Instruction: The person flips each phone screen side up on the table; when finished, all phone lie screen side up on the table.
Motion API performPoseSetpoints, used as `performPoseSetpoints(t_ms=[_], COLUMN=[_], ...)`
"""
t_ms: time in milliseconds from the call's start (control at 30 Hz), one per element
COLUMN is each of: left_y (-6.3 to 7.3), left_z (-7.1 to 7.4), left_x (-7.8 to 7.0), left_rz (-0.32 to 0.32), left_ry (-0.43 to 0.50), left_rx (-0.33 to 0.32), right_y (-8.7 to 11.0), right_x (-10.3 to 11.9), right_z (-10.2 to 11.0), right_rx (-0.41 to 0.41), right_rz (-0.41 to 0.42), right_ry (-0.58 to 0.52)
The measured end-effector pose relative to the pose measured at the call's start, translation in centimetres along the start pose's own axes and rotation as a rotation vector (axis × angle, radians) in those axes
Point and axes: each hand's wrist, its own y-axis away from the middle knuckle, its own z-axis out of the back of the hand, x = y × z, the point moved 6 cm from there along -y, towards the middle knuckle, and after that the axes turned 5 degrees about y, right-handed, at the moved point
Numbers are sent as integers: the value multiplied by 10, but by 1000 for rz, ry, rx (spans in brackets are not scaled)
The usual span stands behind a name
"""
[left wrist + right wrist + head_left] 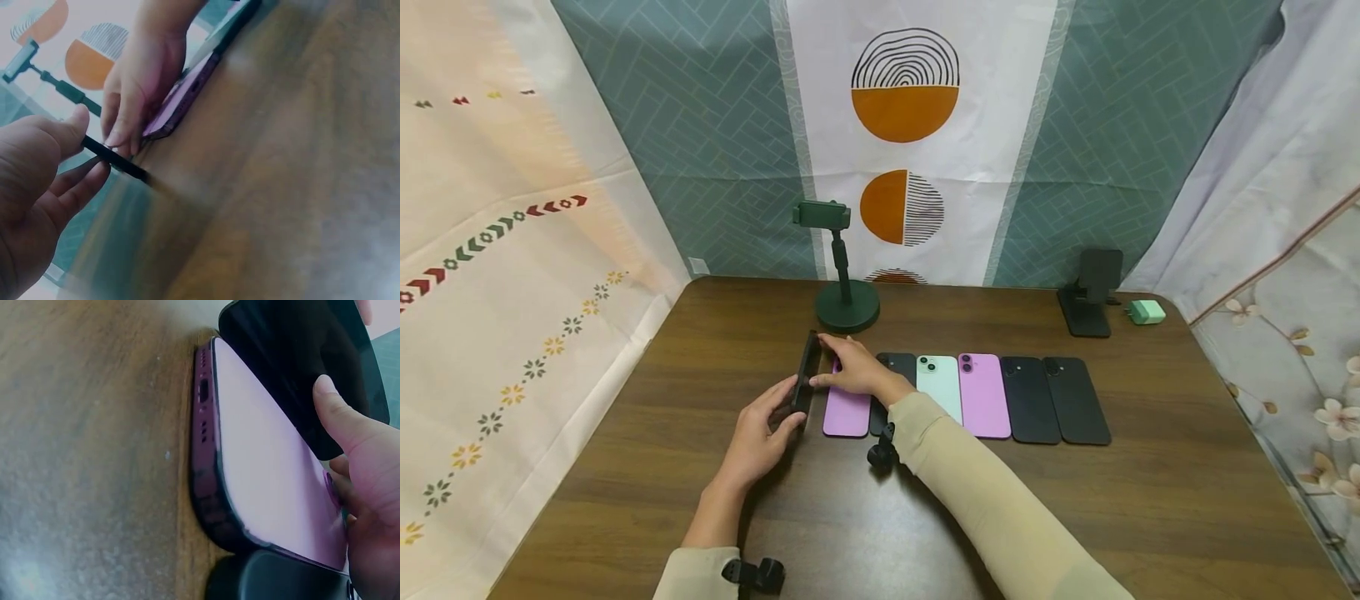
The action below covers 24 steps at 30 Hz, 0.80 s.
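Wood tabletop (1187,500) is the biggest thing here, hard & flat, so prob. unkind to a dropped corner. Next, a row of phones (983,396) lying flat side by side; L to R: purple, black, mint, purple, black, black. Green stand (842,268) is at the back, beyond the row's L end; black stand (1099,279) back R.

R hand (856,367) reaches across the L-end purple phone (847,414), thumb on the glossy face of the held black phone (290,356), fingers at its far end. L hand (754,442) pinches the near end, thumb one side, fingers the other. So both hands are clamped on the same phone. It's tilted up on edge just L of the row, a corner close to the purple phone; can't tell if they touch, or if its low edge meets the wood.

Handling, best guess: stiff slab, light-to-mod. wt, won't flex. Glossy face looks slick, so thumb alone prob. slides; glass may crack if knocked. Best hold = edges, thumb vs. fingers, one hand per end, w/ little pressure mid-face.

Smallest: mint charger (1146,312), just R of the black stand.
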Motion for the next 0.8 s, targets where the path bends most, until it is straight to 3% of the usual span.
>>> performPoseSetpoints(t_ms=[400, 800], left_y=[0, 5], left_z=[8, 15], left_x=[4, 21], left_rz=[43, 284], left_ry=[-4, 124], left_rx=[-23, -51], right_y=[-3, -2], right_x=[4, 5], right_z=[-2, -2], right_rx=[23, -13], right_rz=[6, -22], right_ry=[42, 118])
